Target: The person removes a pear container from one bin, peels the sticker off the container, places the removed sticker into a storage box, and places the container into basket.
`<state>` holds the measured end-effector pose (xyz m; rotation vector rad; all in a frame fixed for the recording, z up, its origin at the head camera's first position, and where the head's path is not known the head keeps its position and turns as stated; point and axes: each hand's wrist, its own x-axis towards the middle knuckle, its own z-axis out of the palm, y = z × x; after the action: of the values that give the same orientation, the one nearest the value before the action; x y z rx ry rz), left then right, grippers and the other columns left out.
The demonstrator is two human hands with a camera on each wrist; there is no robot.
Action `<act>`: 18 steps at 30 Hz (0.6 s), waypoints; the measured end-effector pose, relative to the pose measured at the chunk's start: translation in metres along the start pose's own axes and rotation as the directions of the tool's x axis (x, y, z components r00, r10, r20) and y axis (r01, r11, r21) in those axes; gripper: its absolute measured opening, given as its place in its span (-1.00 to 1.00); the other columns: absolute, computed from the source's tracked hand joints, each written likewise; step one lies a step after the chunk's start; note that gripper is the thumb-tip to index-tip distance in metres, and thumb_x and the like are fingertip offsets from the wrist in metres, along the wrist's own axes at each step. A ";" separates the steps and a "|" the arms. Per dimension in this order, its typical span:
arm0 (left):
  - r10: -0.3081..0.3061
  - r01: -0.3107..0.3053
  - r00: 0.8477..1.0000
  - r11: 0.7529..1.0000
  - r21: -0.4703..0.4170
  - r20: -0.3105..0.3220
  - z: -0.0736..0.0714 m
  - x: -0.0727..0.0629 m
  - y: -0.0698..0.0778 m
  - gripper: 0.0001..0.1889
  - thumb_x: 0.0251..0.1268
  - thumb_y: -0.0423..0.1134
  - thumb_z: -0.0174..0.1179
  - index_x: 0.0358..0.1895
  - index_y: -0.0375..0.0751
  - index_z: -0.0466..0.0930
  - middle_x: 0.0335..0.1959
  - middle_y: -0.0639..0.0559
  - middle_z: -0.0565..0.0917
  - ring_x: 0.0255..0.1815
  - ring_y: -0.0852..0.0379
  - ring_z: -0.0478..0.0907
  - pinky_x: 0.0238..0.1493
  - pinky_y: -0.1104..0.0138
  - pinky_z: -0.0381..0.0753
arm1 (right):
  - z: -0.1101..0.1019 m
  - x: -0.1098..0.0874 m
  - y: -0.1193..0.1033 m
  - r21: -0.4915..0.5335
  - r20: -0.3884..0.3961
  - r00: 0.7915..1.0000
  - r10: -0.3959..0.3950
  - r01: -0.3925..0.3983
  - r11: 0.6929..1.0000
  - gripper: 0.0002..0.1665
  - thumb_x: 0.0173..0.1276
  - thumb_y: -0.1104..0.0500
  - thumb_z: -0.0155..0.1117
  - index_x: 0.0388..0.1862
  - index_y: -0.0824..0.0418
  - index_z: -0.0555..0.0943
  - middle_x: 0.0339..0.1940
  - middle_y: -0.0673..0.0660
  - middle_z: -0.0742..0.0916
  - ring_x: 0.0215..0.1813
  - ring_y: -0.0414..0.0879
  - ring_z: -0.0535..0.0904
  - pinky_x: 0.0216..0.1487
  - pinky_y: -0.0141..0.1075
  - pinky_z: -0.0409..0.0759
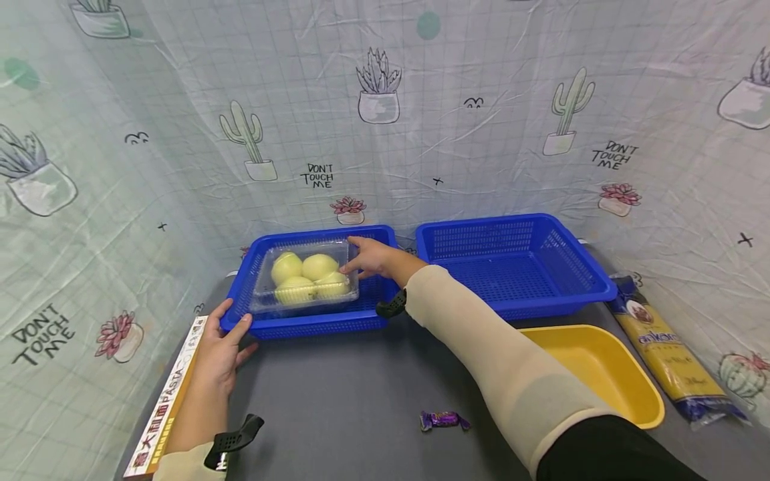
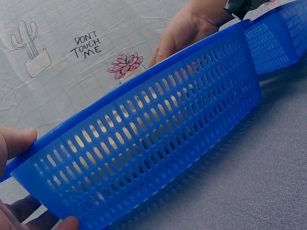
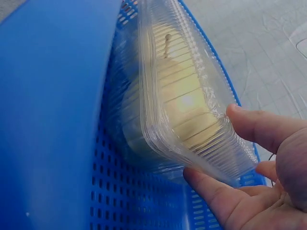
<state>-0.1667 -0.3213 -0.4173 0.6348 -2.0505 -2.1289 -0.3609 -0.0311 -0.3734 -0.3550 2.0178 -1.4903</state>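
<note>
A clear plastic box point(image 1: 305, 304) with several round, pale yellow pears point(image 1: 320, 267) sits in the left blue basket point(image 1: 319, 329), slightly tilted. At the box's right end, my right hand point(image 1: 377, 258) grips it, with the thumb on one side and a finger along the lower edge, as the right wrist view shows. My left hand point(image 1: 219, 354) holds the basket's front left corner, thumb over the rim and other fingers beneath. Through the basket's slotted wall point(image 2: 139, 129) in the left wrist view, pale fruit shows only in parts.
A second blue basket point(image 1: 511, 307) stands to the right, with a yellow tray point(image 1: 650, 404) in front, partly behind my right arm. A pasta bag point(image 1: 674, 354) lies far right, a pasta box point(image 1: 165, 407) far left. A purple wrapped candy point(image 1: 443, 419) lies on the grey table point(image 1: 337, 401).
</note>
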 end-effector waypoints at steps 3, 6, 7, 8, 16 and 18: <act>-0.002 0.002 1.000 1.000 0.005 -0.001 0.000 0.000 0.000 -0.21 0.67 -0.10 0.18 0.77 0.31 -0.03 0.79 -0.03 -0.06 0.56 -0.08 0.26 0.11 0.19 0.72 | 0.001 0.000 0.000 0.011 -0.005 1.000 0.006 -0.006 1.000 0.22 0.48 0.37 0.44 0.83 0.01 -0.12 0.80 0.27 0.01 0.69 0.22 0.20 0.42 0.07 0.54; -0.003 0.003 1.000 1.000 0.010 0.001 0.001 0.000 0.000 -0.21 0.67 -0.09 0.18 0.77 0.31 -0.04 0.79 -0.03 -0.05 0.56 -0.08 0.26 0.11 0.19 0.72 | 0.000 -0.002 0.001 0.042 -0.022 1.000 -0.001 0.002 0.999 0.19 0.50 0.33 0.43 0.83 0.02 -0.12 0.80 0.25 0.01 0.68 0.22 0.20 0.47 0.10 0.48; -0.003 0.003 1.000 1.000 0.012 0.003 0.001 0.000 -0.001 -0.20 0.67 -0.09 0.17 0.77 0.31 -0.04 0.78 -0.03 -0.05 0.56 -0.07 0.26 0.10 0.20 0.72 | 0.000 -0.003 0.001 0.049 -0.030 1.000 -0.006 0.008 0.999 0.16 0.52 0.31 0.41 0.83 0.04 -0.11 0.80 0.24 0.01 0.69 0.22 0.20 0.49 0.11 0.46; -0.002 0.002 1.000 1.000 0.012 0.004 0.001 0.000 -0.001 -0.20 0.67 -0.09 0.17 0.77 0.31 -0.05 0.78 -0.02 -0.05 0.56 -0.07 0.26 0.11 0.19 0.72 | 0.000 -0.005 0.001 0.064 -0.043 0.999 -0.008 0.011 0.998 0.13 0.54 0.29 0.39 0.83 0.06 -0.09 0.80 0.22 0.04 0.69 0.22 0.20 0.51 0.12 0.43; 0.013 -0.013 1.000 1.000 0.004 -0.011 0.003 0.000 -0.001 -0.20 0.68 -0.11 0.16 0.78 0.29 -0.07 0.79 -0.02 -0.07 0.62 -0.07 0.19 0.15 0.12 0.71 | -0.004 -0.030 -0.007 0.227 -0.144 0.989 -0.018 0.050 0.973 -0.13 0.63 0.15 0.30 0.75 0.26 0.14 0.71 0.25 0.32 0.67 0.30 0.21 0.55 0.08 0.39; 0.015 -0.015 1.000 1.000 0.001 -0.015 0.004 -0.001 -0.001 -0.20 0.69 -0.14 0.15 0.78 0.26 -0.08 0.79 -0.03 -0.09 0.66 -0.08 0.15 0.25 0.01 0.66 | -0.005 -0.036 -0.009 0.273 -0.159 0.987 -0.019 0.062 0.960 -0.16 0.63 0.14 0.29 0.73 0.29 0.18 0.68 0.26 0.36 0.66 0.30 0.24 0.53 0.06 0.41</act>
<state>-0.1673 -0.3174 -0.4181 0.6309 -2.0426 -2.1088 -0.3366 -0.0108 -0.3531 -0.1698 1.8899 -1.8487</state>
